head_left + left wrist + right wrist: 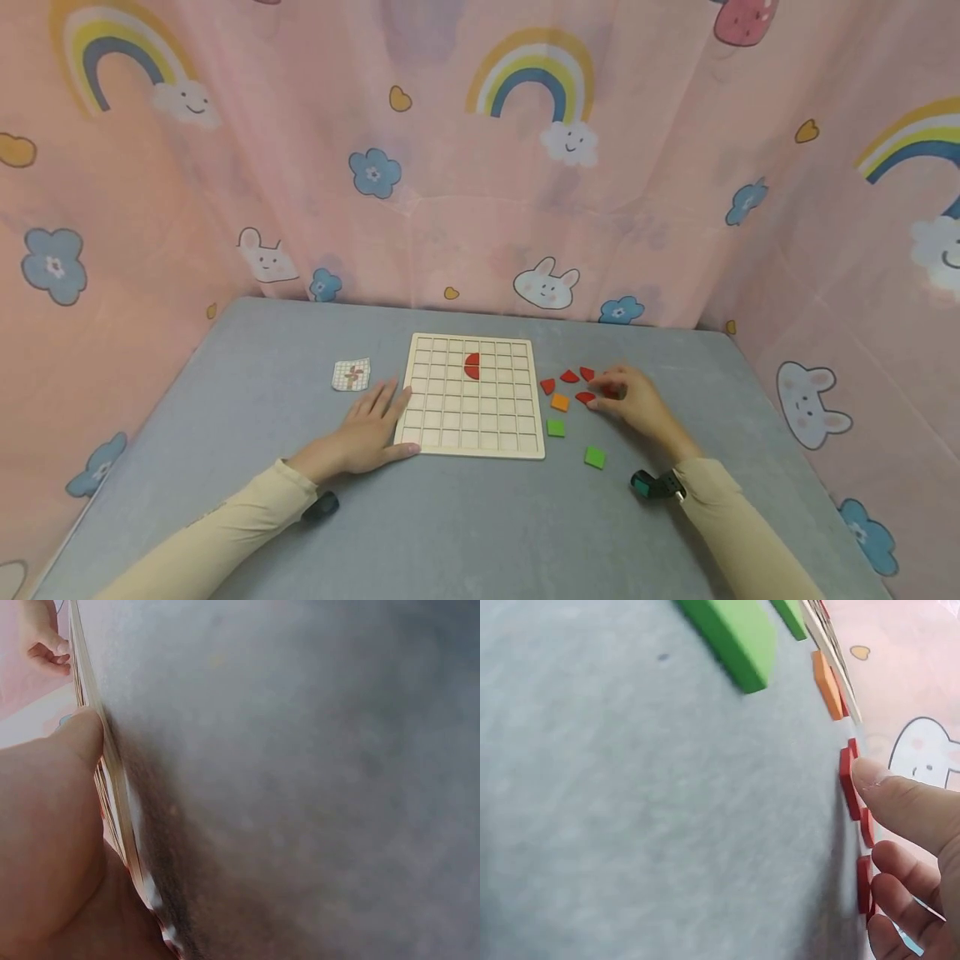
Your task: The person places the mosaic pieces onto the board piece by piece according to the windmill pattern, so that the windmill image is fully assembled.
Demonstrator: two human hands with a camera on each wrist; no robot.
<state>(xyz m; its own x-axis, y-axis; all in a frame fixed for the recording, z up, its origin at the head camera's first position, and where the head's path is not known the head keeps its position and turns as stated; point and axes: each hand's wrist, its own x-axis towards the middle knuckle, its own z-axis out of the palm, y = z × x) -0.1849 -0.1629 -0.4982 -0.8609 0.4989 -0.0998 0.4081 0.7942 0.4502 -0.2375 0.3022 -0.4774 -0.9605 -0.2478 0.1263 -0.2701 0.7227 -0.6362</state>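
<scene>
My left hand [367, 429] rests with spread, straight fingers along the left edge of a square wooden grid board [450, 432]. In the left wrist view its thumb [81, 739] lies at the board's edge. Two red quarter-circle pieces [472, 366] sit in the board's upper grid, forming a half circle. To the right of the board, my right hand [630, 402] reaches over loose red pieces. Its thumb tip is right at one red piece [849, 784], the other fingers loosely bent and apart from the thumb. Another red piece [613, 390] is partly hidden under the hand.
Between board and right hand lie more red pieces [570, 377], an orange square [559, 402] and two green squares, one [595, 457] nearer me. A small pattern card [351, 375] lies left of the board. A pink printed curtain [450, 233] surrounds the grey table [480, 533].
</scene>
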